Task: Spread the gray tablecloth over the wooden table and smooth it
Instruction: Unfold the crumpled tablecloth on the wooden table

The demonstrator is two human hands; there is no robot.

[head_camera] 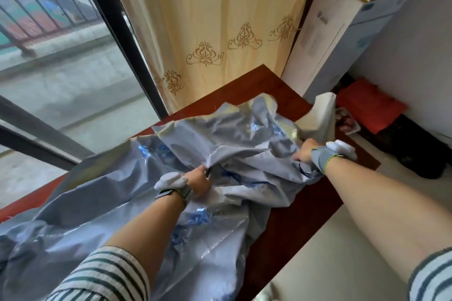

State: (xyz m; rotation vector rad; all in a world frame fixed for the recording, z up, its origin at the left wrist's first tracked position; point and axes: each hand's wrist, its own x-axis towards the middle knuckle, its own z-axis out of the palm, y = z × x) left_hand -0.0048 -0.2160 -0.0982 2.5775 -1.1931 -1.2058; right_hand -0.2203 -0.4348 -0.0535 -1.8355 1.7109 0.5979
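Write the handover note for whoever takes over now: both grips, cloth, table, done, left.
Left grip: holds a bunched fold of the gray tablecloth.
Right grip: holds the cloth near the right edge of the wooden table.
Cloth lies crumpled on the table; far corner and right side bare.
Done: cloth on table, partly opened.
Left: spread it over the whole top, smooth wrinkles.

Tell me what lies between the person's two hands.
In the head view, crumpled folds of the tablecloth fill the stretch between the left hand and the right hand, which both grip it.
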